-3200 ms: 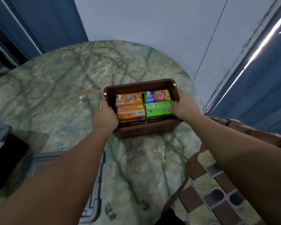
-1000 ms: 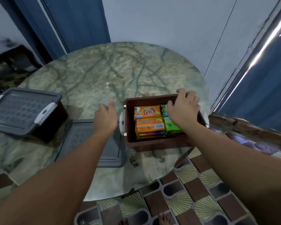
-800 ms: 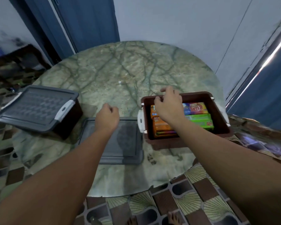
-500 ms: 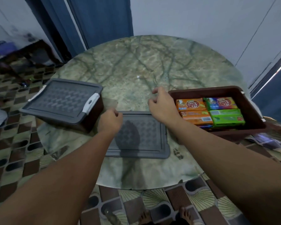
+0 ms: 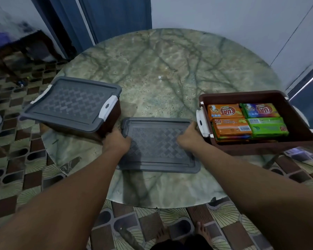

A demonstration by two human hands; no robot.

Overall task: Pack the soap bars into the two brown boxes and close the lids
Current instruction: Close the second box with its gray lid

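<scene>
A loose grey lid (image 5: 159, 147) lies flat on the round marble table (image 5: 166, 69), near its front edge. My left hand (image 5: 116, 141) grips the lid's left edge and my right hand (image 5: 188, 139) grips its right edge. To the right stands an open brown box (image 5: 296, 112) with orange and green soap bars (image 5: 242, 121) packed in it and a white latch on its left side. At the left sits a second brown box (image 5: 110, 121) covered by its grey lid (image 5: 72, 103).
The open box overhangs the table's right edge. A patterned tiled floor (image 5: 16, 168) surrounds the table, with dark furniture at the far left. Blue door panels and a pale wall stand behind. My bare feet show below the table.
Both hands have left the open box and moved left to the loose lid, closing on its two side edges. The view has swung left, bringing the closed box into sight.
</scene>
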